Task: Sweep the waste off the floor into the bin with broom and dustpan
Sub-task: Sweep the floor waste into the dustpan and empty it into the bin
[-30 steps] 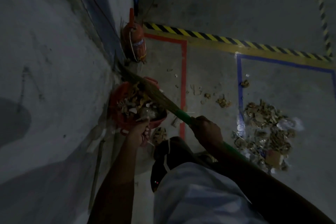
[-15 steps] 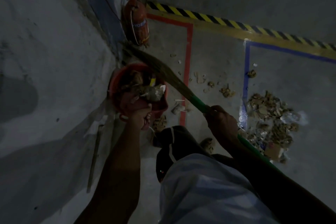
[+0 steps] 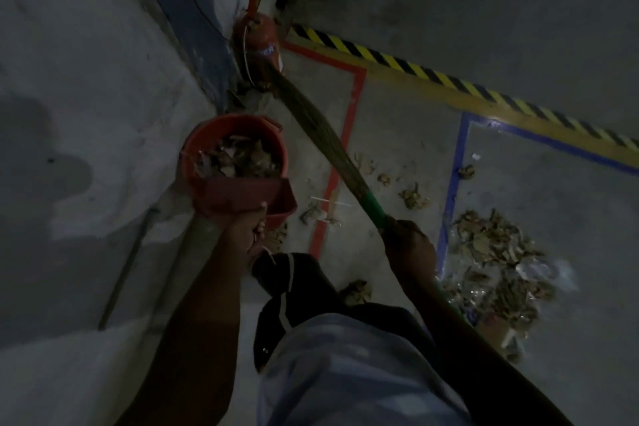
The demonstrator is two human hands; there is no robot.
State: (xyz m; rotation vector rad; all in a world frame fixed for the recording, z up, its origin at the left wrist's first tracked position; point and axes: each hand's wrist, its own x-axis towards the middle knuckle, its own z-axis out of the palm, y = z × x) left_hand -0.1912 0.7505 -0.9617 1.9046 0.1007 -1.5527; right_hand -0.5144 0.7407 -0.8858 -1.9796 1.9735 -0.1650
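Red dustpan [image 3: 242,195] is grasped by the left hand [image 3: 247,232], tipped at the rim of the red bin [image 3: 235,152], centre-left of frame; bin is filled with waste. Broom [image 3: 321,135] is clenched by the right hand [image 3: 409,245] at its green handle, bristles toward the fire extinguisher [image 3: 259,45] at upper centre. Waste pile [image 3: 494,263] is left on the floor at right.

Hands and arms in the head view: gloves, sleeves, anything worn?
No gloves: left hand and right hand are bare. Both forearms are bare with no sleeve cuff in frame. No watch, band or ring can be made out, but the frame is dim, so small items could be missed.
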